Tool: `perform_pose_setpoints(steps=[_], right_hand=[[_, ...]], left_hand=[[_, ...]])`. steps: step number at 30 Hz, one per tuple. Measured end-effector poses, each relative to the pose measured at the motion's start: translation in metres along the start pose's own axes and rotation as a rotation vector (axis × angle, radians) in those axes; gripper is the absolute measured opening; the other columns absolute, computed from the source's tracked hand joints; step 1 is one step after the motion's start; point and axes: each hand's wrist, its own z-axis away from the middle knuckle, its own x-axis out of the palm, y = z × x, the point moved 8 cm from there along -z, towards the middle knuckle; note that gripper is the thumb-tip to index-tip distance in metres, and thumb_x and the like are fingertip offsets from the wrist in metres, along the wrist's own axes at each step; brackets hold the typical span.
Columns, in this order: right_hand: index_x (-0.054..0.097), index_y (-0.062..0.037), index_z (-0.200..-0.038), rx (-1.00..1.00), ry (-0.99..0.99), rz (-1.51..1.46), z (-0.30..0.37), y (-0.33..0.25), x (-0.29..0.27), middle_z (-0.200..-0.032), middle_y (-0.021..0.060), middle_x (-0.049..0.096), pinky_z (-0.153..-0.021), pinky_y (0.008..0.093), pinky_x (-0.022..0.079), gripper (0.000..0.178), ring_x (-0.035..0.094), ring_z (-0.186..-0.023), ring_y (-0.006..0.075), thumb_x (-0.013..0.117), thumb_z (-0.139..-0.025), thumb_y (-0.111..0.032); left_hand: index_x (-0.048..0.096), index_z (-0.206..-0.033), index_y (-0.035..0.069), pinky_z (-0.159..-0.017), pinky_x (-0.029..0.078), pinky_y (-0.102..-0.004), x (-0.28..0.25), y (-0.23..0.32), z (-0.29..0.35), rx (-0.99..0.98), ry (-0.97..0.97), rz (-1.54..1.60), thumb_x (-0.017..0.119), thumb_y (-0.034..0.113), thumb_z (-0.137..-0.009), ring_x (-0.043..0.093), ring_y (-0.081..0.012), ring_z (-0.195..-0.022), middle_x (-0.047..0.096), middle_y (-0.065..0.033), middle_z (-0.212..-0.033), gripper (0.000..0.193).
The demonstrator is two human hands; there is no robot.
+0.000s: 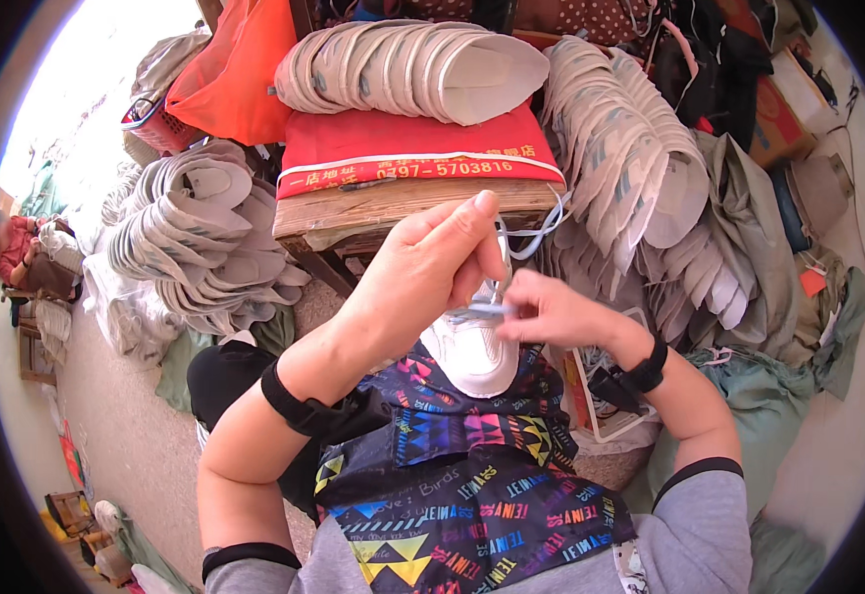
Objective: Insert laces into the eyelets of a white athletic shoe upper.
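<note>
A white shoe upper (482, 366) rests at my lap, its rounded toe towards me. Raised above it, my left hand (422, 267) has its fingers closed in a pinch around a pale blue shoelace (541, 234), whose loose end curls up to the right. Beside the upper's throat, my right hand (561, 312) is also closed, gripping a flat pale strand of lace at its fingertips. My fingers hide part of the lacing and the eyelets.
Ahead stands a wooden stool (353, 220) with a red cloth (393, 148) bearing a row of nested shoe uppers (393, 71). More stacked uppers (620, 139) lean at right; another pile (195, 228) sits left. A patterned apron (492, 495) covers my lap. Far left, a person (31, 252) sits.
</note>
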Motion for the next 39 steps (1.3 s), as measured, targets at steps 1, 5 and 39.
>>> perform_pose_setpoints(steps=[1,5,39], right_hand=[[0.062,-0.0036,-0.082,0.053,0.126,-0.072,-0.001,0.005,-0.008,-0.091,0.0067,0.049,-0.075,0.0303,0.045,0.03,0.052,-0.083,0.0175,0.076,-0.082,-0.03],[0.064,-0.0035,-0.09,0.02,0.479,-0.077,-0.005,0.007,-0.027,-0.09,0.0031,0.052,-0.07,0.0267,0.046,0.021,0.053,-0.077,0.0124,0.076,-0.082,-0.019],[0.061,-0.0021,-0.104,-0.063,0.397,0.662,-0.048,-0.077,0.017,-0.102,0.0178,0.059,-0.075,0.0415,0.054,0.031,0.063,-0.094,0.0316,0.068,-0.082,-0.022]], left_hand=[[0.052,-0.069,0.007,-0.046,0.024,-0.0234,0.001,-0.001,0.0,-0.001,-0.002,-0.002,0.039,0.039,-0.106,0.03,-0.0053,-0.049,0.039,0.0034,-0.054,0.051],[0.052,-0.069,0.006,-0.046,0.024,-0.0235,0.0,-0.002,-0.001,-0.008,0.008,0.016,0.039,0.04,-0.106,0.031,-0.006,-0.048,0.041,0.002,-0.053,0.051],[0.062,-0.106,0.001,-0.051,0.033,-0.0199,0.006,0.03,-0.003,0.256,0.003,0.165,0.041,0.026,-0.106,0.042,-0.0057,-0.056,0.055,-0.0013,-0.079,0.033]])
